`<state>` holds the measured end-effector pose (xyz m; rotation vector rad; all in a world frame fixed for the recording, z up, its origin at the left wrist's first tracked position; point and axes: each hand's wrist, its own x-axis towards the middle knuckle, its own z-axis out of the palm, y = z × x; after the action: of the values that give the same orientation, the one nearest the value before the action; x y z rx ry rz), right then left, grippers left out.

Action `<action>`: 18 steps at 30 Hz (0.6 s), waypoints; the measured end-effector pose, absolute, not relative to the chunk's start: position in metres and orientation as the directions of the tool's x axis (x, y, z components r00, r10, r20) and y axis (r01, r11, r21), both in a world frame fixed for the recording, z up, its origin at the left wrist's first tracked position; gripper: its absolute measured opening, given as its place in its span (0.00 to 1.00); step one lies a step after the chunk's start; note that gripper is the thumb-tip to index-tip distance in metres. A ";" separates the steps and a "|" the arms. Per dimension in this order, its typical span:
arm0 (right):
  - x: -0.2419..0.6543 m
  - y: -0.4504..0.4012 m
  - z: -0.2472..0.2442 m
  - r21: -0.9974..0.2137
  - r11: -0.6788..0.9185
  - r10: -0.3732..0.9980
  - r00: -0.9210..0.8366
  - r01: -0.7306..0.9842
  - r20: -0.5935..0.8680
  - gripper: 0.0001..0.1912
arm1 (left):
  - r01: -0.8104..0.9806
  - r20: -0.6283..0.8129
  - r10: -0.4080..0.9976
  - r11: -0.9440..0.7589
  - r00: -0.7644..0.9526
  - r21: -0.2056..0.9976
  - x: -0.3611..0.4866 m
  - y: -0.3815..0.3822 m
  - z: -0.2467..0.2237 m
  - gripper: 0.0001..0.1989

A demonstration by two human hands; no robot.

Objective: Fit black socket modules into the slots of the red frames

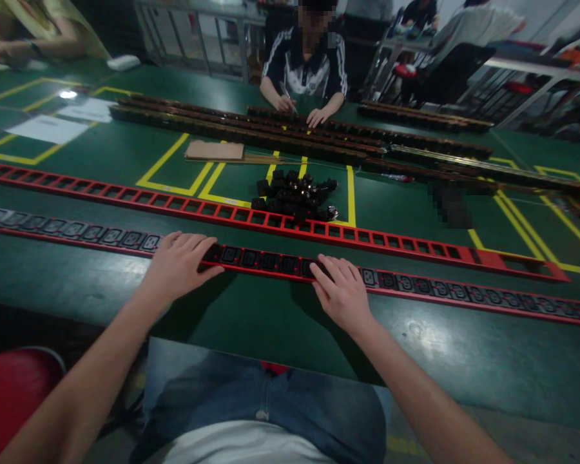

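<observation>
A long red strip [270, 272] with a row of black power sockets lies across the table in front of me. My left hand [181, 261] grips it left of the middle, fingers over the far side and thumb along the near edge. My right hand [342, 289] holds the same strip further right, its index finger on a black socket [308, 266] and its thumb at the near edge. Both palms cover some of the sockets. Behind lies an empty red frame [212, 211] with many rectangular openings. Beyond that frame sits a pile of loose black parts [297, 193].
Several long dark rails [251, 132] lie across the green table [261, 316]. Cardboard [215, 151] and paper sheets [48, 129] lie further left. Opposite, a person [304, 64] holds a pen. A red stool [19, 403] stands at my left.
</observation>
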<state>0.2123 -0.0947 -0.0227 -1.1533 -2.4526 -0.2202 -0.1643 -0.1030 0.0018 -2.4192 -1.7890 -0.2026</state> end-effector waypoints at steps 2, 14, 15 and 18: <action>0.211 -0.095 -0.023 -0.027 0.638 0.700 -0.565 0.769 0.438 0.18 | 0.970 0.171 0.955 -0.243 0.244 -0.030 -0.196 -0.101 0.000 0.29; 0.203 -0.099 -0.023 -0.077 0.674 0.662 -0.555 0.735 0.504 0.17 | 0.966 0.166 0.952 -0.260 0.256 0.004 -0.196 -0.089 -0.014 0.28; 0.204 -0.098 -0.023 -0.091 0.668 0.664 -0.538 0.738 0.519 0.16 | 0.964 0.165 0.951 -0.267 0.262 0.008 -0.192 -0.088 -0.014 0.29; 0.209 -0.098 -0.023 -0.128 0.651 0.685 -0.505 0.749 0.525 0.15 | 0.960 0.174 0.947 -0.279 0.271 0.024 -0.182 -0.085 -0.014 0.29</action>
<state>0.2085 -0.0976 -0.0233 -1.1124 -2.3257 -0.1553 -0.1822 -0.0852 -0.0138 -2.4346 -1.8314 -0.2364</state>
